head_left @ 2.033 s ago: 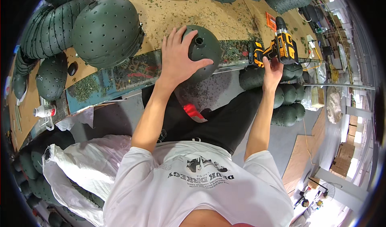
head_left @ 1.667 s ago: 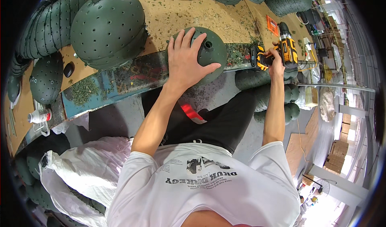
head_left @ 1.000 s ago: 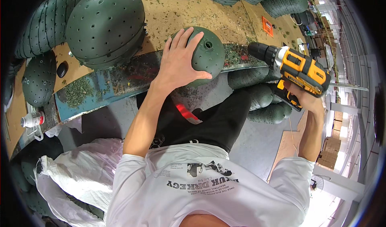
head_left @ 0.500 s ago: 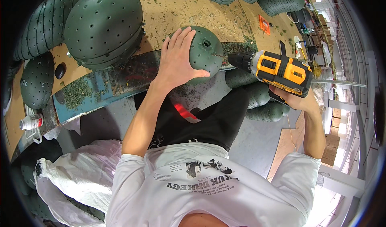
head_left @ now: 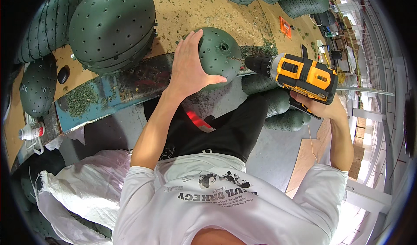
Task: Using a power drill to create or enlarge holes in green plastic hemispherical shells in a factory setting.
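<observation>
A dark green plastic dome (head_left: pixel 213 69), dotted with small holes and with one larger hole near its top, rests at the front edge of the worktable. My left hand (head_left: pixel 187 69) grips its left side, thumb toward me and fingers over the far side. On the other side, my right hand (head_left: pixel 316 104) is wrapped round the handle of a yellow and black cordless drill (head_left: pixel 299 74), most of those fingers hidden by the tool. The drill points left, and its thin bit meets the right side of the dome.
Stacked green perforated domes (head_left: pixel 112 25) stand on the table (head_left: pixel 182 6) at the left, with more along its back. A black oval object (head_left: pixel 63 74) and a white bottle (head_left: pixel 31 131) are at the left. Green shavings (head_left: pixel 80 99) litter the surface. A white sack (head_left: pixel 87 188) lies beside me.
My left fingers have shifted slightly left on the dome, whose top hole sits a touch further right. The drill has stayed almost in place.
</observation>
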Demonstrator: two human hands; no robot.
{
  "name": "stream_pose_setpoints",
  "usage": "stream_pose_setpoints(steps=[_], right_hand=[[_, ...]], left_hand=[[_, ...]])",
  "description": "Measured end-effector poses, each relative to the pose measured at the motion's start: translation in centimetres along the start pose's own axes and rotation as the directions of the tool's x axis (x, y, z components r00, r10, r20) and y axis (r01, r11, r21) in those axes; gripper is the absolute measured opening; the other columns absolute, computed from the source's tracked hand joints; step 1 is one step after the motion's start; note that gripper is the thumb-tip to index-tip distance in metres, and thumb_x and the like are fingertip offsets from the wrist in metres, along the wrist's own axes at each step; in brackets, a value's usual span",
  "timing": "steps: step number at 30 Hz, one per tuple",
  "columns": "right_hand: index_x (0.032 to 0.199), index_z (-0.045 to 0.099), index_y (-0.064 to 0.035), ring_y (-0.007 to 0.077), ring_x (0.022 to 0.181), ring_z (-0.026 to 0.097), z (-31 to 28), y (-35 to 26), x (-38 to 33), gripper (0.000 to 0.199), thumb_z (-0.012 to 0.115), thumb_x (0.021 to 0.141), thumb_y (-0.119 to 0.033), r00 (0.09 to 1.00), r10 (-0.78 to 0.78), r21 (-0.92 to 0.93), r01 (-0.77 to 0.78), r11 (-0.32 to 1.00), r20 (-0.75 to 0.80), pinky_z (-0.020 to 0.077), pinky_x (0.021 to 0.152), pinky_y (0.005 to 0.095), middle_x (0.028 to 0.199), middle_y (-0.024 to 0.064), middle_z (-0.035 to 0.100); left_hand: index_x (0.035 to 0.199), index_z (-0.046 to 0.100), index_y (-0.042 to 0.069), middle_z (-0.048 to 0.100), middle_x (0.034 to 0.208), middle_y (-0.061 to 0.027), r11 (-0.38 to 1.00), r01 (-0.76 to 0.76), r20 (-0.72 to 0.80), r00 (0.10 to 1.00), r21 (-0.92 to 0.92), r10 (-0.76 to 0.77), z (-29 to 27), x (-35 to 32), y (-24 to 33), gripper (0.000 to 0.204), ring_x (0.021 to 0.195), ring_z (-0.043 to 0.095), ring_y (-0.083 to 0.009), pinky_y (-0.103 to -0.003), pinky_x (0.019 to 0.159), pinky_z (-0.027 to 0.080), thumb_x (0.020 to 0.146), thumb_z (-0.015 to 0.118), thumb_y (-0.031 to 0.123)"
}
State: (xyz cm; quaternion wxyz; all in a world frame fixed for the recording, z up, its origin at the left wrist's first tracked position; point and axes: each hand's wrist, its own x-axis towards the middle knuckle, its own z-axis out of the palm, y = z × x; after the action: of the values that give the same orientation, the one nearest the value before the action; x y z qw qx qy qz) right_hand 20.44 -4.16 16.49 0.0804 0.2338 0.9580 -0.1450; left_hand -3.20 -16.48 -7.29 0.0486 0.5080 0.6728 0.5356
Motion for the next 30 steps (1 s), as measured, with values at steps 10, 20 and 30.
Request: stream_pose_setpoints(steps=[10,20,30], right_hand=[[0.108,0.07,-0.0092,0.0258,0.087,0.067,-1.2,0.1,0.5,0.031,0.078,0.079,-0.013,0.992,-0.066,-0.04,0.071,0.997,0.103,0.0531,0.08,0.0346,0.099,0.0087,0.071],[0.108,0.069,-0.0073,0.0303,0.089,0.065,-2.5,-2.0,2.1,0.03,0.075,0.078,-0.01,0.992,-0.076,-0.102,0.086,0.991,0.097,0.0525,0.08,0.0377,0.101,0.011,0.07],[0.106,0.069,-0.0067,0.027,0.088,0.065,-4.3,-2.4,3.8,0.032,0.079,0.076,-0.008,0.908,0.181,0.043,-0.212,0.976,0.379,0.0527,0.078,0.0367,0.103,0.0085,0.07]], left_hand=[[0.141,0.038,0.003,0.043,0.145,-0.0166,0.995,-0.092,-0.022,0.995,0.029,0.092,0.1,0.1,-0.5,0.113,0.137,0.037,-0.0378,-0.051,0.113,0.03,0.05,0.093,0.041],[0.142,0.048,0.018,0.04,0.147,-0.0152,0.992,-0.102,0.028,0.995,0.079,0.1,-0.2,0.1,-0.2,0.099,0.137,0.036,-0.039,-0.052,0.111,0.031,0.056,0.091,0.043],[0.14,0.052,0.018,0.042,0.146,-0.0159,0.996,-0.075,0.035,0.997,0.051,0.074,-0.3,0.2,-0.3,0.096,0.138,0.035,-0.0386,-0.055,0.113,0.027,0.055,0.089,0.043]])
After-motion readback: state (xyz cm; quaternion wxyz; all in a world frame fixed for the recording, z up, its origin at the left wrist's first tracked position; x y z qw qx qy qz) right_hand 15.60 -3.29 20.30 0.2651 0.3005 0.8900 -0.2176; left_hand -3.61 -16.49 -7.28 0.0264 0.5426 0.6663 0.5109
